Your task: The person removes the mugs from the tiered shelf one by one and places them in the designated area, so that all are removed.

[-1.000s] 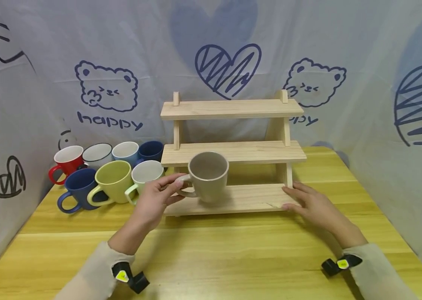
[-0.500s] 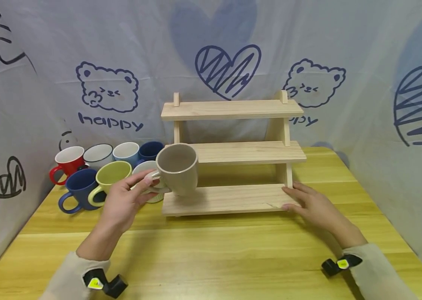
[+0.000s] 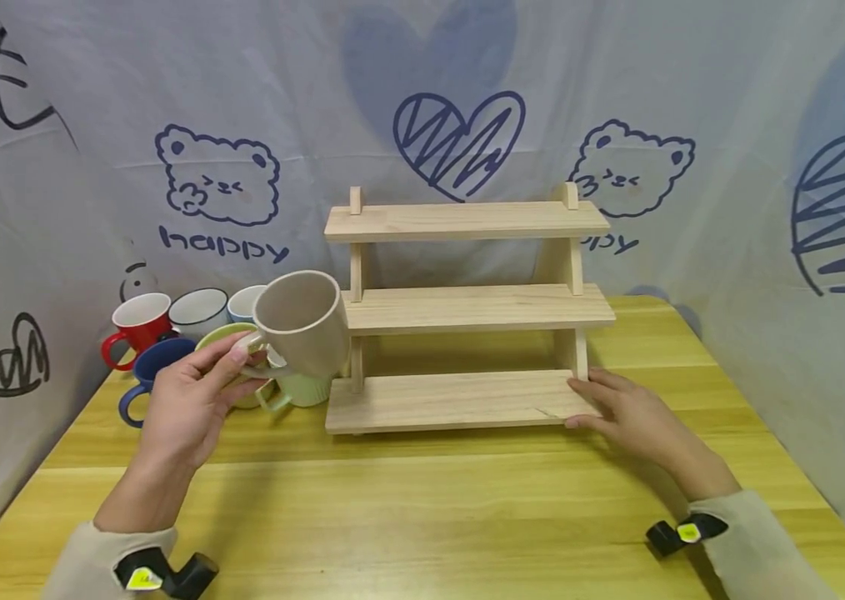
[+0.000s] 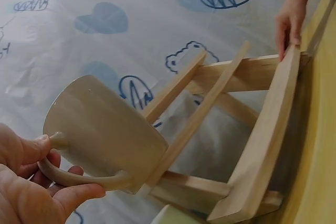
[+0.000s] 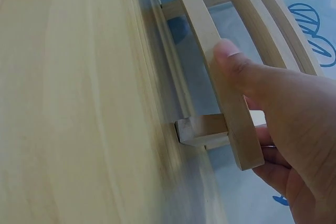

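My left hand (image 3: 186, 400) pinches the handle of a beige mug (image 3: 302, 325), holding it upright but slightly tilted in the air, left of the shelf. Seen from the left wrist, the mug (image 4: 102, 127) has thumb and fingers around its handle. A three-tier wooden display shelf (image 3: 460, 402) stands on the table, with no mugs on its tiers. At the right end of its bottom tier, my right hand (image 3: 621, 417) grips the board. In the right wrist view, the thumb (image 5: 233, 59) lies along the board's front edge and the other fingers go behind it.
Left of the shelf stand several mugs: a red mug (image 3: 141, 323), a white mug (image 3: 199, 310) with a dark rim, a blue mug (image 3: 156, 362) and a pale green mug (image 3: 306, 390). The held mug and left hand hide parts of others. A printed cloth hangs behind.
My left hand has carried the beige mug leftward and up, from over the bottom tier to in front of the other mugs. My right hand stays on the shelf end.
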`<state>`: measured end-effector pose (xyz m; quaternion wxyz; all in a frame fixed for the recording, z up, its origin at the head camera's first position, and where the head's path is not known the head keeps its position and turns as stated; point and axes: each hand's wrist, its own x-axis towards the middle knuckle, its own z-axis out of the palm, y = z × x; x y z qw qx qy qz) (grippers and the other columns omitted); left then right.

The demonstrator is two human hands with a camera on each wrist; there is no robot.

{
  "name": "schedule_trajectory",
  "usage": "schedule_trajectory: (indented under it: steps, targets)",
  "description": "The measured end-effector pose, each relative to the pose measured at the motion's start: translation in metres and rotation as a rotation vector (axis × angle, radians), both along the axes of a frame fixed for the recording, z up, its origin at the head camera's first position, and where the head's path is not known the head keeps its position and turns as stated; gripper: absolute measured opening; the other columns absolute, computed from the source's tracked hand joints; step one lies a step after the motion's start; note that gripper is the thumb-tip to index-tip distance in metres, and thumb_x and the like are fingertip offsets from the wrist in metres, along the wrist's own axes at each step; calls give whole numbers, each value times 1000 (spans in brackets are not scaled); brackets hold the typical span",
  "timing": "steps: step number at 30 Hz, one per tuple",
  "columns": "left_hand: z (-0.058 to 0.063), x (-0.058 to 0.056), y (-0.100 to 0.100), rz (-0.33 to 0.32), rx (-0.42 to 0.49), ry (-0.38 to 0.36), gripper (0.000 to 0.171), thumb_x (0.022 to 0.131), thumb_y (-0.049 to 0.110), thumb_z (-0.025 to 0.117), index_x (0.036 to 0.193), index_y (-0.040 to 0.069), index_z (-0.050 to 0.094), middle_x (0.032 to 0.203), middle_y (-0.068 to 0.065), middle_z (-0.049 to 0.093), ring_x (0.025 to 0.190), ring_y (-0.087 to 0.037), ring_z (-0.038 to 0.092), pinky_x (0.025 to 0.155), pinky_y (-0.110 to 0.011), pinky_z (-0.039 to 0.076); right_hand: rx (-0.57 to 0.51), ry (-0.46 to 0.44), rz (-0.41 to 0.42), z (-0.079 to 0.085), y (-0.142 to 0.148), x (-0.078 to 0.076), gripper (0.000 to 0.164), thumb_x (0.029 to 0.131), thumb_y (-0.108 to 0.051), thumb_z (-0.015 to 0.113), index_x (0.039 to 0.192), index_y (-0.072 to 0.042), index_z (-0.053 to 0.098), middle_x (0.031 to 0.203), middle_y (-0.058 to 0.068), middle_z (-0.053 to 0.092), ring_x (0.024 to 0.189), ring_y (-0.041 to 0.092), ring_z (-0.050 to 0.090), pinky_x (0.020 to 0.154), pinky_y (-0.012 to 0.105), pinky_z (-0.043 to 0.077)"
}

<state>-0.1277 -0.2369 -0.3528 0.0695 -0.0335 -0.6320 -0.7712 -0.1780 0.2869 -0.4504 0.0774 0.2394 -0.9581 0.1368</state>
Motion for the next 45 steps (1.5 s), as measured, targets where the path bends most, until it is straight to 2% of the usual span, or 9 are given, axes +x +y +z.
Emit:
schedule_trajectory:
  steps: [5,9,15,20,24,29,35,40,45]
  targets:
    - [5,0,-13,14,94,57,38,92,11,66,128,-1,63,113,-8,65,100,-18,66,81,-34,55,-6,30,28,0,1,2,64,85,-46,73,134,-7,61,134,23,55,117,47,54,92,61,46]
    - [8,0,-23,59,146,54,36,90,8,68,125,0,65,114,-8,62,96,-17,68,78,-32,57,-17,-1,5,0,2,2,65,86,-48,71,135,-8,60,136,24,53,119,47,52,94,62,44]
    - [10,-3,-41,114,253,61,34,86,5,71,120,0,69,107,-8,66,92,-17,69,74,-34,58,-20,-42,-28,1,3,2,67,86,-51,70,136,-8,59,138,24,51,122,47,49,96,62,42]
    - [14,-5,-62,172,255,43,34,85,8,73,119,0,69,109,-8,64,93,-17,68,72,-32,58,-27,-54,-31,2,4,2,68,85,-51,70,136,-7,58,139,25,50,122,48,49,96,62,43]
    - [17,-5,-79,248,256,22,37,84,10,75,120,2,69,111,-5,66,92,-15,69,68,-31,58,-41,-64,-30,3,5,2,65,88,-49,69,135,-6,59,139,26,49,123,48,48,97,62,42]
    - [17,-5,-94,344,199,29,34,84,12,74,117,2,70,105,-5,66,87,-15,67,66,-27,58,-54,-60,-27,5,5,1,60,89,-46,69,134,-7,61,138,26,50,122,48,49,98,62,42]
    - [16,-6,-114,407,165,38,33,87,14,71,118,2,70,108,-5,59,89,-12,66,65,-23,58,-56,-64,-36,4,4,0,61,88,-47,69,133,-6,61,138,26,51,122,48,50,98,61,41]
    - [13,-9,-130,413,167,44,31,90,15,67,119,3,70,104,-5,56,92,-11,63,63,-21,57,-65,-74,-51,3,1,0,61,89,-45,69,134,-5,60,139,27,49,123,48,49,99,62,40]
    - [7,-10,-145,405,247,87,28,90,9,66,116,-1,69,97,-7,60,90,-13,64,62,-23,58,-78,-98,-60,3,-3,0,63,89,-46,69,135,-5,59,140,28,47,124,49,47,100,62,40]
